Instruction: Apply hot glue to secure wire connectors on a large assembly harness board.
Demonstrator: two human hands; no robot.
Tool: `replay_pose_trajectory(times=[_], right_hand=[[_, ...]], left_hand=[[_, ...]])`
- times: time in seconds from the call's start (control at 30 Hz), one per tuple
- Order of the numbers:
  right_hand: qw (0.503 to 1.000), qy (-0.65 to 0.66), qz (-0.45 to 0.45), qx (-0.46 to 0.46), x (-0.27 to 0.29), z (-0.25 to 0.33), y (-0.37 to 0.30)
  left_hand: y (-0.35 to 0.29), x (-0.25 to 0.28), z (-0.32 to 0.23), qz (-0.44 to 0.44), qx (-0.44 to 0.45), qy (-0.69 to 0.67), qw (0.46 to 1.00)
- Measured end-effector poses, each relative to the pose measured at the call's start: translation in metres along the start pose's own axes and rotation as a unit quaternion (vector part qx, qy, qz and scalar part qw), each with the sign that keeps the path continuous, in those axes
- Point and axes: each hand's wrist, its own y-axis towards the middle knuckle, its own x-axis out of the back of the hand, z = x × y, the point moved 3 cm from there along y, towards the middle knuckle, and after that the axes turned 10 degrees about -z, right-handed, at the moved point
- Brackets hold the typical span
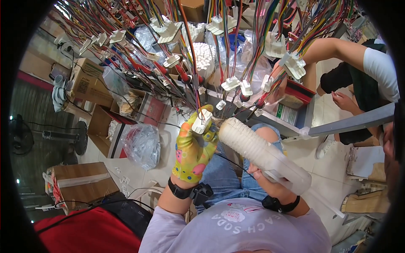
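Note:
My left hand point(192, 147), in a yellow glove with colored spots, pinches a white plastic connector point(202, 122) whose wires run up into the hanging bundles. Close to its right, my bare right hand point(261, 177) grips a hot glue gun point(257, 145) from below. The gun's barrel is wrapped in ribbed white material, and its narrow tip points left toward the connector. A long pale glue stick point(322, 202) trails from the rear. The gun's body hides part of my right hand. Other white connectors point(230, 83) dangle from wires just beyond both hands.
Dense colored wire bundles point(270, 21) hang across the far side. Another person's arm point(333, 50) reaches in among them at right. A grey metal bar point(354, 120) juts in below it. On the left are cardboard boxes point(90, 86), a clear plastic bag point(143, 145) and a black fan point(21, 135).

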Motion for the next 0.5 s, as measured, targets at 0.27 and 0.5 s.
replay_pose_trajectory(times=[0.27, 0.5], right_hand=[[0.999, -0.039, -0.023, 0.003, 0.0013, -0.0010, -0.0024], [1.000, -0.021, 0.018, 0.009, -0.0007, -0.0026, -0.0040]], left_hand=[[0.0050, -0.0004, 0.0023, 0.033, 0.085, -0.151, 0.984], [0.0009, -0.0016, 0.0019, 0.052, 0.096, -0.127, 0.986]])
